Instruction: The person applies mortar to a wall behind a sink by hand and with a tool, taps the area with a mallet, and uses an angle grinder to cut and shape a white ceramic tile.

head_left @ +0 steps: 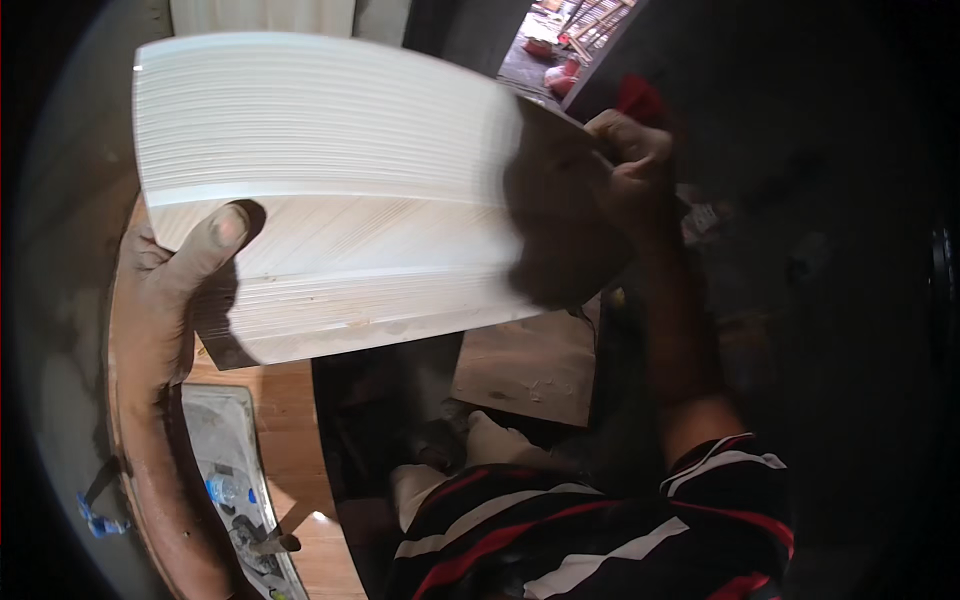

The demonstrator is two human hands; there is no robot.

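Dim room surrounds one wooden bench (pixel 285 405) at near left, bearing one grey tray (pixel 222 418) with one bottle (pixel 226 491). Two hands hold one pale ribbed panel (pixel 330 165) raised in front: left hand (pixel 165 285) presses its thumb on the face, fingers hidden; right hand (pixel 636 160) is curled around the right end. Present step seems positioning; next move probably calls for steady support
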